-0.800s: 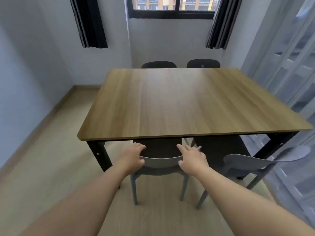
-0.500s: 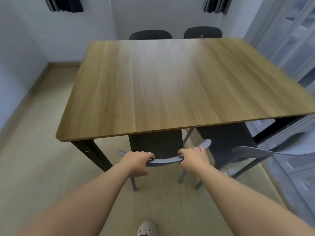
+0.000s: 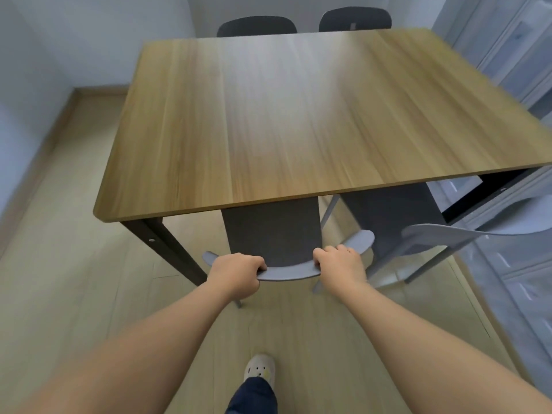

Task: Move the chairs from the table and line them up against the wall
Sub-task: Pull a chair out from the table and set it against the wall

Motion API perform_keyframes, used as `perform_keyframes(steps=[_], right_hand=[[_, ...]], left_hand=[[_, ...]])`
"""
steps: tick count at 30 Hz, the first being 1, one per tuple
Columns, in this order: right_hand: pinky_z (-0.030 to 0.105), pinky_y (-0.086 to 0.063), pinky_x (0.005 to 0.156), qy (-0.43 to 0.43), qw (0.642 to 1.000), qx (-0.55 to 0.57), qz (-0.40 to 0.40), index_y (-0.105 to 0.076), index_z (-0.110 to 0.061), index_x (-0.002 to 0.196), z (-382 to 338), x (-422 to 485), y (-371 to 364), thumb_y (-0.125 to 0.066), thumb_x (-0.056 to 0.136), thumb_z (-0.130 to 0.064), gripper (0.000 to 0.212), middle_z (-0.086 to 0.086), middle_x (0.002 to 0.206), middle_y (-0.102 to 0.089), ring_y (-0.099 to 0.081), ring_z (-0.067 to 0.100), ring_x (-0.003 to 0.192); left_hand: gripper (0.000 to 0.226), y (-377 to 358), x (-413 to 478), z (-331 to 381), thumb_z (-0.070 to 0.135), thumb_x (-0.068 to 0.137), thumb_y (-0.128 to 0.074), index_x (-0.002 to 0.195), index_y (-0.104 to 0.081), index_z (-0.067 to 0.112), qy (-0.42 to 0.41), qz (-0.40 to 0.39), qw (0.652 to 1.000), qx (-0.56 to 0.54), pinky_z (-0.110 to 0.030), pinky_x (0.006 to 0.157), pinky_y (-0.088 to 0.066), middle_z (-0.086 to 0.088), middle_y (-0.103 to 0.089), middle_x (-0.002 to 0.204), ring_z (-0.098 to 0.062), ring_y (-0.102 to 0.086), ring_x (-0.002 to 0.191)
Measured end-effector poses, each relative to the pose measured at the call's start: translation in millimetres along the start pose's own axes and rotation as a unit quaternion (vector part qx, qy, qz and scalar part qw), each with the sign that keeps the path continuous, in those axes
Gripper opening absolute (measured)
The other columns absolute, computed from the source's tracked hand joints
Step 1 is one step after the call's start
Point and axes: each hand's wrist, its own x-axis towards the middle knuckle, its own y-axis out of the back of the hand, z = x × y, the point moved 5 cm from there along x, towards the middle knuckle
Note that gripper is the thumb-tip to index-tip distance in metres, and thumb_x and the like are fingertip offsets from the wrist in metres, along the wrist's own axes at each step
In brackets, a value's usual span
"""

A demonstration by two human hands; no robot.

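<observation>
A grey chair (image 3: 273,234) with a dark seat stands at the near edge of the wooden table (image 3: 298,121), its seat partly under the top. My left hand (image 3: 237,271) grips the left part of its curved backrest and my right hand (image 3: 340,264) grips the right part. A second grey chair (image 3: 442,234) stands to its right, seat under the table. Two dark chair backs (image 3: 257,25) (image 3: 355,19) show beyond the far edge, against the far wall.
A black table leg (image 3: 167,249) stands just left of the held chair. White walls run along the left and the back; pale glazed doors (image 3: 522,264) line the right. My foot in a pale shoe (image 3: 259,369) stands on the wood floor behind the chair.
My hands went from resting on the backrest to gripping it. My view has moved closer and tipped down, and more of the chair seat now shows from under the table. My foot came into view.
</observation>
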Motion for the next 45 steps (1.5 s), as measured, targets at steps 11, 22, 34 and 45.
perform_keyframes(steps=[11,22,34,45], right_hand=[[0.024,-0.019,0.047,0.033,0.995,0.014,-0.09,-0.029,-0.017,0.059,15.7,-95.0,-57.9,-0.042,0.083,0.005,0.036,0.002,0.067,-0.032,-0.04,0.024,0.084],[0.03,-0.036,0.07,0.107,0.986,-0.073,-0.105,-0.062,-0.009,0.109,0.9,-151.6,-93.4,-0.047,0.088,0.0,0.028,0.012,0.118,-0.065,-0.059,0.031,0.096],[0.032,-0.048,0.087,0.005,0.995,-0.041,-0.094,-0.061,-0.008,0.116,-62.1,-170.2,-88.6,-0.049,0.089,-0.001,0.031,0.013,0.122,-0.063,-0.06,0.031,0.115],[0.035,-0.048,0.089,-0.125,0.986,0.047,-0.102,-0.062,-0.005,0.115,-175.0,-234.1,-117.5,-0.047,0.088,0.001,0.031,0.016,0.123,-0.063,-0.059,0.032,0.116]], left_hand=[[0.023,-65.8,-87.6,53.9,-0.003,0.086,-0.041,0.085,-0.052,0.017,-0.01,0.007,0.996,0.092,-0.031,0.062,-0.035,-0.006,-0.054,0.085,-0.026,-0.053,0.079],[0.032,-108.9,-138.4,55.6,-0.004,0.089,-0.047,0.11,-0.066,0.009,0.011,-0.061,0.974,0.216,-0.03,0.065,-0.037,-0.01,-0.069,0.107,-0.028,-0.058,0.083],[0.031,-83.6,-146.7,-3.2,0.003,0.096,-0.046,0.121,-0.063,0.009,0.007,-0.092,0.98,0.177,-0.027,0.086,-0.047,-0.007,-0.066,0.114,-0.024,-0.062,0.11],[0.032,-90.9,-192.7,-80.9,0.003,0.093,-0.044,0.118,-0.063,0.011,-0.147,-0.025,0.962,0.231,-0.033,0.092,-0.048,-0.01,-0.064,0.122,-0.029,-0.06,0.115]])
